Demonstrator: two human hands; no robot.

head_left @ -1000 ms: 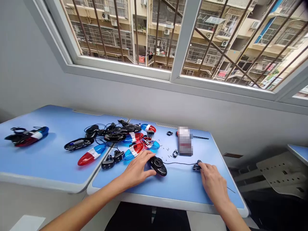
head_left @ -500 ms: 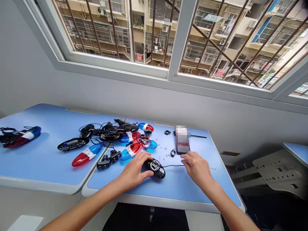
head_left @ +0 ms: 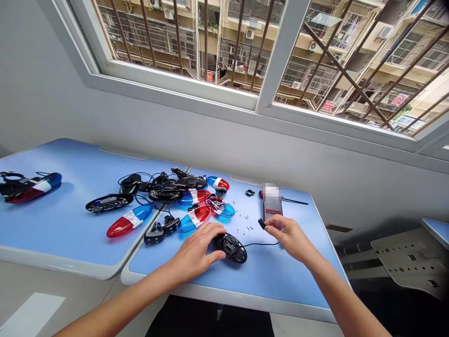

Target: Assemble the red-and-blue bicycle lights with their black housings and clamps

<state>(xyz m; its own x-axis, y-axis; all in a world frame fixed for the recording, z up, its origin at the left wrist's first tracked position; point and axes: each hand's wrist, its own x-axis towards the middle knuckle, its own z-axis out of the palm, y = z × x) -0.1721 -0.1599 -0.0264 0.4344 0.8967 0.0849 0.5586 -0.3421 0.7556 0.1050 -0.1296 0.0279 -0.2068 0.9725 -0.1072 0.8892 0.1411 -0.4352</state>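
My left hand point(head_left: 200, 250) holds the left end of a black oval housing point(head_left: 235, 249) lying on the table, thumb on the near side and fingers on the far side. A thin black cable point(head_left: 261, 244) runs from the housing toward my right hand point(head_left: 288, 234). That hand pinches a small black ring clamp point(head_left: 261, 223) between thumb and fingertips, just in front of a phone point(head_left: 272, 209). The fingers partly cover both clamp and phone. Several small screws point(head_left: 247, 216) lie scattered between the housing and the phone.
Red-and-blue light covers point(head_left: 129, 221), black housings point(head_left: 109, 203) and cables crowd the left of my table and the adjoining table point(head_left: 70, 248). Another ring clamp point(head_left: 249, 192) lies near the back. A thin black rod point(head_left: 295, 201) sticks out right of the phone.
My right hand has moved slightly up and now grips the small ring clamp that lay beside the phone. My left hand stays on the housing. The view has shifted a little.
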